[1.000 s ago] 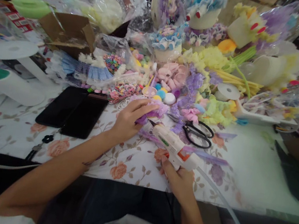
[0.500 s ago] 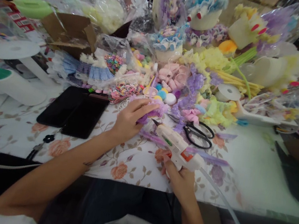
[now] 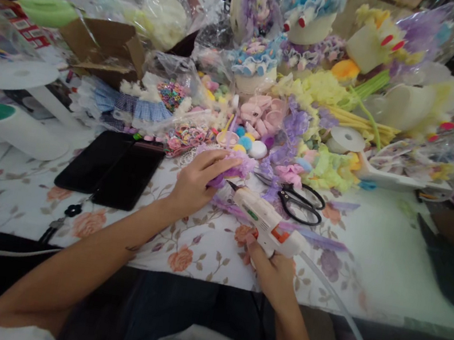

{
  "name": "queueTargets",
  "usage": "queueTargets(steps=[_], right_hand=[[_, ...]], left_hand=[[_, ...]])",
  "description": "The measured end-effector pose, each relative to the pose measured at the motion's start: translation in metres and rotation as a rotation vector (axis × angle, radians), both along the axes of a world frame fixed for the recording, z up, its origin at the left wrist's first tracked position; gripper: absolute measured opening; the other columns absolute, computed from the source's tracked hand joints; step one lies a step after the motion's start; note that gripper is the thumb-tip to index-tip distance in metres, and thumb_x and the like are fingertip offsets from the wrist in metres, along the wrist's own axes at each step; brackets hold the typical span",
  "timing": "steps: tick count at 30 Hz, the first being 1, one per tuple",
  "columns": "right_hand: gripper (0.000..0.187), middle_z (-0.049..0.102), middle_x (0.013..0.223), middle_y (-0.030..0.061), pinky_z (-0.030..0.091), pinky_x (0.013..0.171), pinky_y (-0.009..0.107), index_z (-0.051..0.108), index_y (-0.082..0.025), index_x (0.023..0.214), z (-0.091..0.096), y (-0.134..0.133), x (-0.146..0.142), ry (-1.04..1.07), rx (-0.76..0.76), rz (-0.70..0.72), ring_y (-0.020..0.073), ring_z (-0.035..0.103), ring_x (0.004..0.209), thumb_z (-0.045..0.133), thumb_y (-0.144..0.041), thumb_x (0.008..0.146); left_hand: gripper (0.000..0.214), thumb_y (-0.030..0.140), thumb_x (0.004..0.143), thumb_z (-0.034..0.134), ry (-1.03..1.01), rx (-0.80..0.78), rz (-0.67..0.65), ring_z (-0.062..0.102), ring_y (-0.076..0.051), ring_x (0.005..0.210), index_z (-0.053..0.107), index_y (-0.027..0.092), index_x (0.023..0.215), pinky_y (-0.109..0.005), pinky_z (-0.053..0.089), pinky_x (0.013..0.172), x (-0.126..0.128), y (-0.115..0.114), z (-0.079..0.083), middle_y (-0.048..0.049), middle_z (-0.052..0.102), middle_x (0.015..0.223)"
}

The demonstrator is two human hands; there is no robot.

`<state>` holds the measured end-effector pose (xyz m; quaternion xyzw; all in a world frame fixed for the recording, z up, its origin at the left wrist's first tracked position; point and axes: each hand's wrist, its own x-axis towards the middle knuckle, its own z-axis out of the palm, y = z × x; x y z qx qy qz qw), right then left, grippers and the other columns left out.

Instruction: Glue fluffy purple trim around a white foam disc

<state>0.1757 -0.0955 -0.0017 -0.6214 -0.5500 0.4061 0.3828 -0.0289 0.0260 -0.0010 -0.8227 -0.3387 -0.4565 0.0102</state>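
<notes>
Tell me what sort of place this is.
Probably a craft worktable where frilly decorations get made by hand. The right hand holds a glue gun, its tip at a purple frill in the left hand; scissors lie beside it, and pom-poms and frilled pieces crowd the back.

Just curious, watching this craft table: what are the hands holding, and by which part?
The right hand holds the white glue gun by its handle; the left hand grips a purple frilly piece at its near end.
</notes>
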Motion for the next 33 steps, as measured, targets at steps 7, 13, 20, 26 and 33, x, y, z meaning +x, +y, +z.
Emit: queueTargets(steps=[7,13,20,26,33], right_hand=[[0.038,0.05,0.045,-0.0028,0.042,0.05,0.024,0.058,-0.021,0.051,0.0008,0.0,0.0005,0.002,0.003,0.004,0.0122,0.049,0.046,0.055,-0.04,0.084],[0.039,0.05,0.045,-0.0028,0.043,0.052,0.024,0.057,-0.021,0.05,0.001,-0.0007,-0.0001,0.004,0.005,0.018,0.0126,0.051,0.048,0.055,-0.039,0.085],[0.038,0.052,0.047,-0.0025,0.043,0.052,0.024,0.058,-0.021,0.05,0.0015,0.0004,0.0002,0.004,0.014,0.015,0.0123,0.051,0.047,0.055,-0.038,0.084],[0.039,0.051,0.046,-0.0023,0.042,0.05,0.024,0.058,-0.021,0.05,0.0024,0.0007,0.0,-0.003,0.014,0.015,0.0123,0.049,0.046,0.055,-0.04,0.084],[0.038,0.05,0.046,-0.0027,0.042,0.052,0.025,0.057,-0.021,0.05,0.0015,0.0002,0.0002,0.0,0.03,0.031,0.0119,0.049,0.047,0.054,-0.038,0.084]], left_hand=[[0.043,0.021,0.092,0.053,0.02,-0.002,0.018,0.06,-0.025,0.117,0.057,0.023,0.134,-0.041,0.049,0.102,-0.001,0.0005,-0.0007,-0.0112,0.062,0.127],[0.045,0.015,0.09,0.053,-0.005,-0.002,0.006,0.059,-0.023,0.117,0.058,0.024,0.134,-0.039,0.049,0.102,-0.0009,0.0006,-0.0012,-0.0107,0.061,0.127],[0.045,0.018,0.091,0.053,-0.007,-0.01,0.008,0.059,-0.024,0.117,0.058,0.024,0.135,-0.041,0.049,0.102,-0.0012,0.0007,-0.0015,-0.0108,0.062,0.127],[0.044,0.018,0.091,0.051,0.022,-0.01,0.016,0.06,-0.024,0.116,0.057,0.023,0.134,-0.041,0.05,0.101,-0.0013,0.0005,-0.0001,-0.0113,0.062,0.126],[0.045,0.013,0.089,0.054,-0.008,0.005,-0.011,0.059,-0.024,0.117,0.058,0.022,0.133,-0.039,0.049,0.102,-0.0004,0.0007,-0.0005,-0.0121,0.061,0.125]])
